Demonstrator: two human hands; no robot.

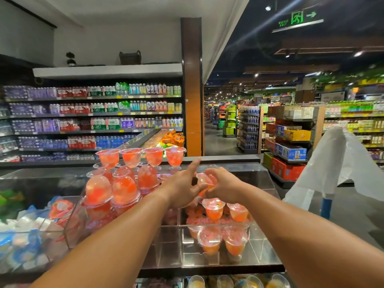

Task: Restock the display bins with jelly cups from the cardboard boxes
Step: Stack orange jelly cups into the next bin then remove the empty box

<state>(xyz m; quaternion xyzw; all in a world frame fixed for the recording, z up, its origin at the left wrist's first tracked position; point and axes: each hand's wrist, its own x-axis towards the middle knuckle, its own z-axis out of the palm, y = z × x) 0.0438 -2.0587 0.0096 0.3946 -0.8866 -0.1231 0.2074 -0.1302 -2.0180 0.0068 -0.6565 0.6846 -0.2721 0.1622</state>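
Note:
My right hand (223, 185) grips a pink-orange jelly cup (204, 179), held tilted above the right acrylic display bin (257, 242). My left hand (182, 186) is next to it with the fingers straight and the index finger stretched toward the back; its thumb side touches the cup. Several jelly cups (214, 210) stand upright in the right bin. In the left bin (71, 229), a stack of red jelly cups (122, 183) rises in layers, some upside down, with a top row standing upright (141, 155). No cardboard box is visible.
White and blue packets (25, 246) fill the bin at far left. More cups (239, 282) show on a lower tier at the bottom edge. A white plastic bag (332, 163) hangs on a blue post to the right. Drink shelves (93, 121) line the back; an aisle runs ahead on the right.

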